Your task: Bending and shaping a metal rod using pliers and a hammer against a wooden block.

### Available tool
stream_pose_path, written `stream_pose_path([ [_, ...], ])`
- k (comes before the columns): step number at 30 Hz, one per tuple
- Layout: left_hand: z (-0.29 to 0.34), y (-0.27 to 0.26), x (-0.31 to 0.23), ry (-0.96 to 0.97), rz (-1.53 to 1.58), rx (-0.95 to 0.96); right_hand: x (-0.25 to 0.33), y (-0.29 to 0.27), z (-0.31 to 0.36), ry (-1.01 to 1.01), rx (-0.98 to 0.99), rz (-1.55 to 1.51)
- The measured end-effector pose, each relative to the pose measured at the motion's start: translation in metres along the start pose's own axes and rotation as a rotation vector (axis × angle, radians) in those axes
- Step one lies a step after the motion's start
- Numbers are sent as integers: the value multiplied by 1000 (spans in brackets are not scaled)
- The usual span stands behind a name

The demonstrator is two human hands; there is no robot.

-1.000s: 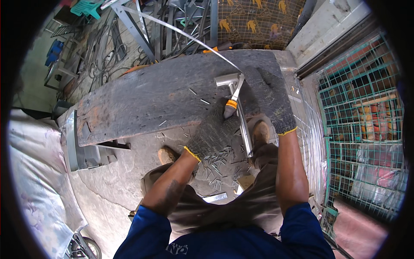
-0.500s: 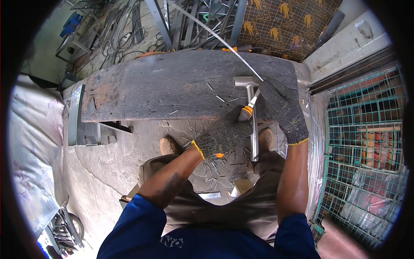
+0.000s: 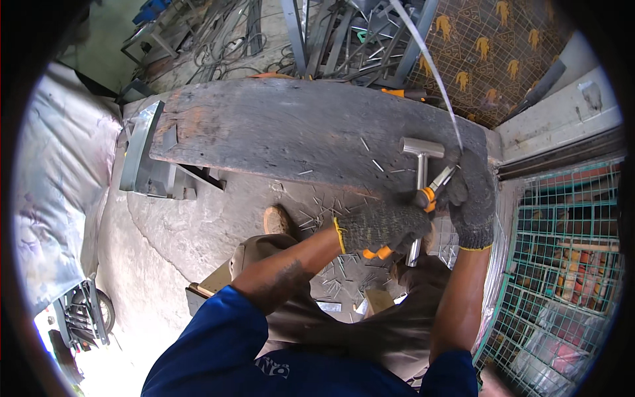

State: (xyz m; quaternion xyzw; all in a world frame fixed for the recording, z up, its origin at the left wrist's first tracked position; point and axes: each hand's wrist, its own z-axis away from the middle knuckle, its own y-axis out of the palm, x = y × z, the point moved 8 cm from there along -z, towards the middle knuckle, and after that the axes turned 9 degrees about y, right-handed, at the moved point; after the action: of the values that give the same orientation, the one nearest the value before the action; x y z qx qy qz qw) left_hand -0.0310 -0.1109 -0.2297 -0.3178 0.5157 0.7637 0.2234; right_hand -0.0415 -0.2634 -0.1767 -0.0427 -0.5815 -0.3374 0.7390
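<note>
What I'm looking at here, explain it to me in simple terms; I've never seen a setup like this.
There is no machine: a person is working in dark knitted gloves with yellow cuffs. Every picture comes from one fisheye camera on the person's head, looking down, so edges bend and the rim is black.

The left hand holds pliers or snips with orange-and-black handles. The right hand grips the end of a long, thin metal strip.

On the dark wooden board lie a few short metal pieces; many more are scattered on the concrete floor. A hammer-like T-shaped metal piece reaches past the board's near edge.
</note>
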Motion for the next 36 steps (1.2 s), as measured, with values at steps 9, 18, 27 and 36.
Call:
stream_pose_path([
  [9,-1,21,-3,126,344,140,2,22,5,34,-58,-402],
  [18,-10,-38,-2,84,577,101,14,56,-2,-2,465,-562],
  [27,85,-102,-123,146,-1549,-299,1,12,-18,19,-110,-190],
  [36,82,-96,-112,52,-1639,-188,14,3,-19,-80,-120,-135],
])
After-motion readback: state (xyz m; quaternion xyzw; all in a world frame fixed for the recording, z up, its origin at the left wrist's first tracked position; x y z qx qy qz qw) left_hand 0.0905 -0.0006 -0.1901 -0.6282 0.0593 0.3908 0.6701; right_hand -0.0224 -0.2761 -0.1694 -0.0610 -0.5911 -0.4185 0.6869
